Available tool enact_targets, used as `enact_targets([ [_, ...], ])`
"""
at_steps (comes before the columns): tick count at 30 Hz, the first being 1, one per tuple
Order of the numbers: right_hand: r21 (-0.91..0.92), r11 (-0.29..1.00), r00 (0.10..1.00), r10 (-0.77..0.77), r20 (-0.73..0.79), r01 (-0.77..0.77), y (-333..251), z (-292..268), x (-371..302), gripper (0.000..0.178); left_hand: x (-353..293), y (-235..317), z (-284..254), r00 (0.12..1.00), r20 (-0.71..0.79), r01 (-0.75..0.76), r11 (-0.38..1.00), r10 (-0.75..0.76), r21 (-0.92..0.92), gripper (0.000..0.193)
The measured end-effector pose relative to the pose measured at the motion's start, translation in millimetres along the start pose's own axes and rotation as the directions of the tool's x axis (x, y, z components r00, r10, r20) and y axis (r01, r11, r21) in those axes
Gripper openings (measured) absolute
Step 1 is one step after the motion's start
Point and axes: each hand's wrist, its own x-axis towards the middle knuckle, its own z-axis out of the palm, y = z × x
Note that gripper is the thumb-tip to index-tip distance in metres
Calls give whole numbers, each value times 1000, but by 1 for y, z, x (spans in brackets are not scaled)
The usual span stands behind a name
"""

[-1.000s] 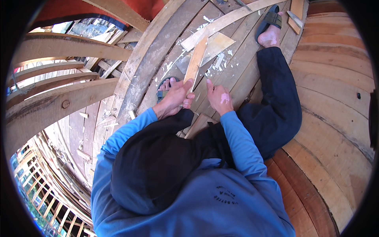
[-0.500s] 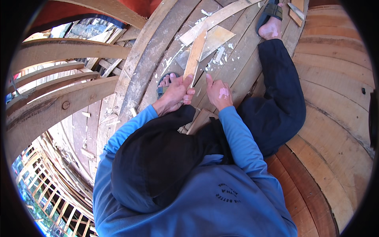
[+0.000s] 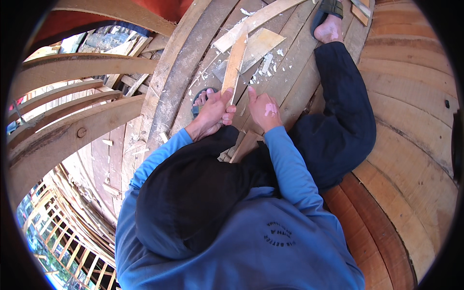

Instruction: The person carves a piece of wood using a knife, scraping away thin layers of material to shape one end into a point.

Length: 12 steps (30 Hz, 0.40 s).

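Observation:
My left hand (image 3: 212,113) is closed round the lower end of a narrow wooden slat (image 3: 235,60), thumb lying along its face. The slat points away from me, its far end over other pale wood pieces. Close to its right side is my right hand (image 3: 265,110), fingers curled and thumb stretched forward. Whatever this hand grips is hidden beneath it. Beyond the slat lies a flat pale board (image 3: 263,46) with a greyish part, and a longer curved strip (image 3: 261,21) is behind it. White wood shavings (image 3: 266,65) are scattered around the board.
Planks (image 3: 295,58) form the floor under my sandalled feet (image 3: 331,26). Curved wooden ribs (image 3: 72,125) rise at the left, with gaps between them. A planked wall (image 3: 411,106) curves up at the right. A wood block (image 3: 246,147) sits between my legs. A light-coloured lattice (image 3: 67,241) shows at lower left.
My right hand has shifted slightly left, nearer the slat. My left hand still holds the slat in nearly the same place. The whole view has moved a little.

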Motion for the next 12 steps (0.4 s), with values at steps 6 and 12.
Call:
enact_targets([
  [6,-46,999,1000,0,2,0,-4,-12,-20,79,9,-7,-18,992,82,105,993,-100,-57,35],
  [12,-44,995,995,90,46,-88,-2,-13,-31,79,6,-5,-15,997,37,71,997,-71,-13,40],
])
